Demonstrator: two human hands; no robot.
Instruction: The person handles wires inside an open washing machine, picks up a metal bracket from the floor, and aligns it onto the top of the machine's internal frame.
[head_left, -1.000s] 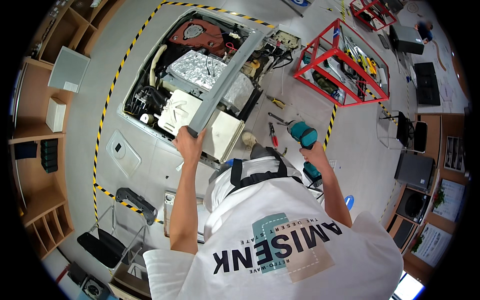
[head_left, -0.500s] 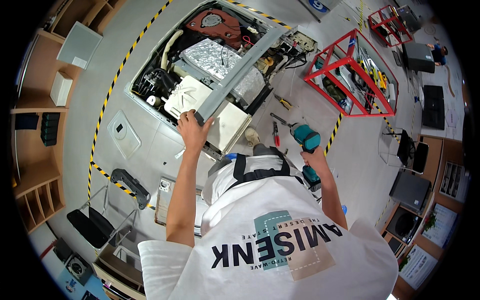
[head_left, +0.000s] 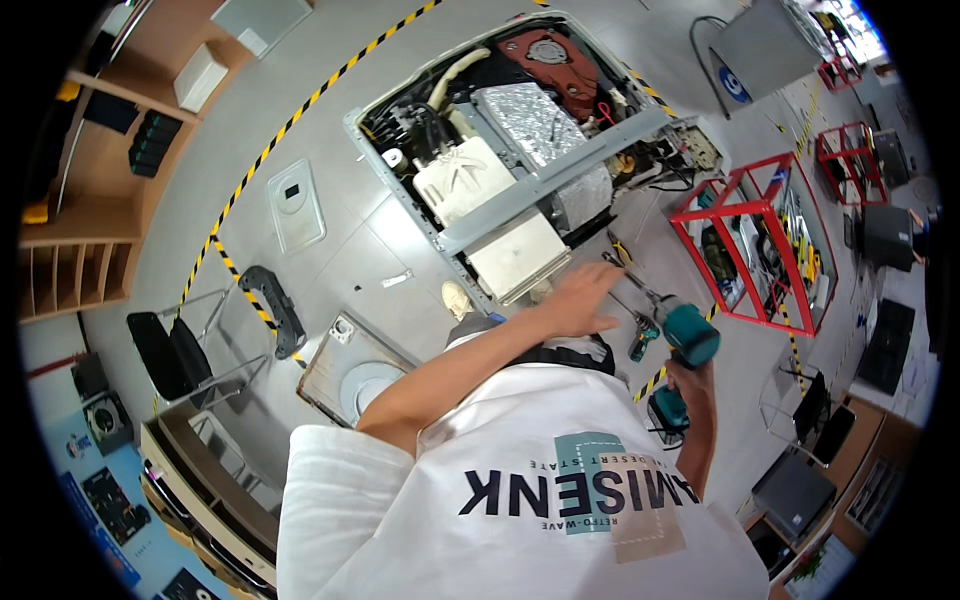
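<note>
My right hand [head_left: 690, 378] is wrapped around the handle of a teal cordless drill [head_left: 692, 335], whose long shaft points up and left. My left hand [head_left: 580, 302] reaches across my body toward the tip of that shaft. Its fingers are stretched out, slightly blurred, and whether they touch the shaft I cannot make out. Ahead of me lies an opened washing machine [head_left: 440, 240] with its insides bare. A grey metal crossbar [head_left: 560, 180] spans it diagonally, over a white plastic housing [head_left: 465, 180] and a silver foil-wrapped part [head_left: 530, 120].
Yellow-handled pliers [head_left: 622, 248] and a smaller green power tool [head_left: 643, 338] lie on the floor near the drill. A red-framed tool cart [head_left: 765, 255] stands to the right. On the left are a pale panel [head_left: 296, 205], a dark curved part [head_left: 272, 310] and a black chair [head_left: 170, 355].
My left hand has let go of the crossbar's near end and swung right, toward the drill's shaft. My right hand keeps hold of the drill. The whole view has shifted.
</note>
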